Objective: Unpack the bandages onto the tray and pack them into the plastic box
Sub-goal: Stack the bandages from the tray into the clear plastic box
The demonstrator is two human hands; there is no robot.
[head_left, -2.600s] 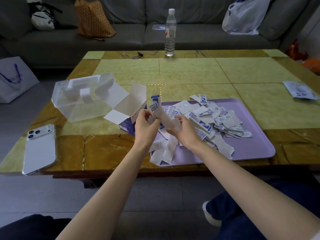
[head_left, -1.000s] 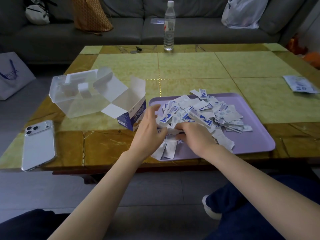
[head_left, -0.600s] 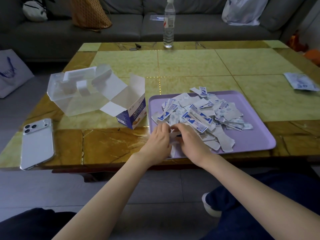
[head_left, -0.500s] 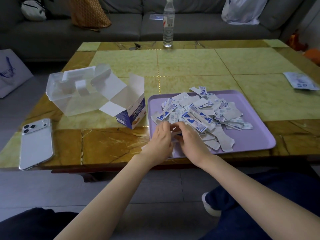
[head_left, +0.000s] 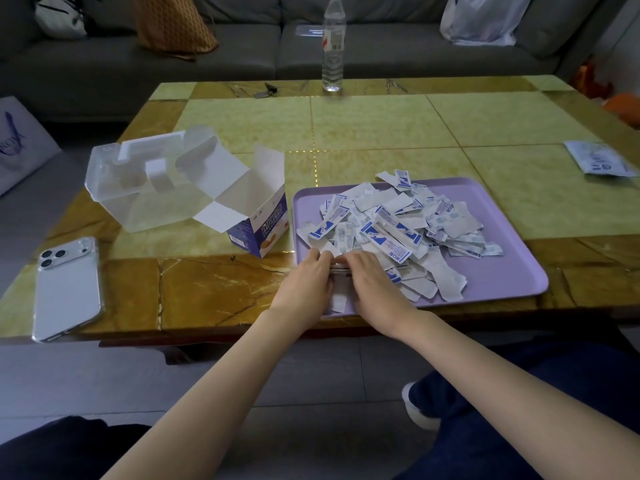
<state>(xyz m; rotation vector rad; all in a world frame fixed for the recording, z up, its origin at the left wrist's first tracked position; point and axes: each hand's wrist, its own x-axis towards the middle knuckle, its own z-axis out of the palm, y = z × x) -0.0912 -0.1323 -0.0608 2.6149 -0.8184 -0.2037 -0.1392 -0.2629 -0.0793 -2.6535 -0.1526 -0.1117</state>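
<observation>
The left hand (head_left: 306,278) and right hand (head_left: 372,282) have dropped onto the near corner of the tray (head_left: 512,271) and closed in on each other. Their curled fingers pinch a small stack (head_left: 337,270) between them, so gathering for packing looks underway. The loose bandages (head_left: 398,223) lie just beyond the fingertips and the plastic box (head_left: 138,188) well off to the left. 2.6 s ago both hands held strips up above the tray.
</observation>
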